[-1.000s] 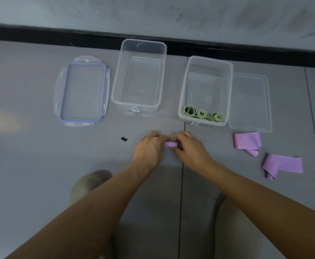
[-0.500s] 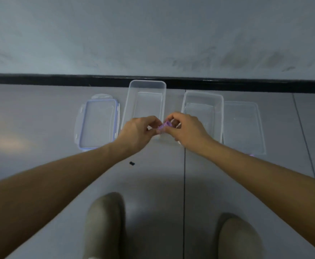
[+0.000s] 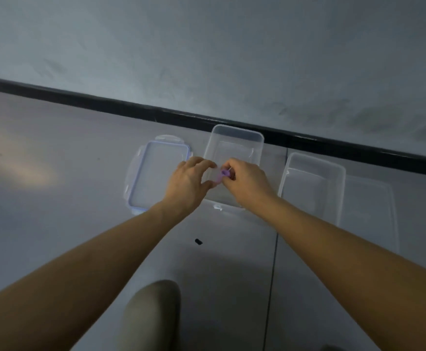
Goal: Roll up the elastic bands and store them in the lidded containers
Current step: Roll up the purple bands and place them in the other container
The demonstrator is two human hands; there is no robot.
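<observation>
Grey floor [image 3: 55,224] fills the lower frame and meets a pale wall [image 3: 206,46] at a black skirting strip [image 3: 105,105] that slants across the middle. Two clear tubs stand open near that strip: the centre container [image 3: 234,138] and, to its right, the right container [image 3: 315,173]. A blue-rimmed lid [image 3: 156,173] lies flat left of centre, and a clear lid [image 3: 368,211] lies at the far right.

Both hands meet over the centre container. My right hand [image 3: 249,186] pinches the purple band [image 3: 224,173], rolled small, between its fingertips. My left hand [image 3: 186,183] is curled just beside it, but I cannot tell whether it grips the roll. A black speck [image 3: 198,241] lies on the floor below the hands.

I judge the step to be stowing this roll. The next move calls for lowering it into the centre container and letting go gently, so the coil does not spring open.
</observation>
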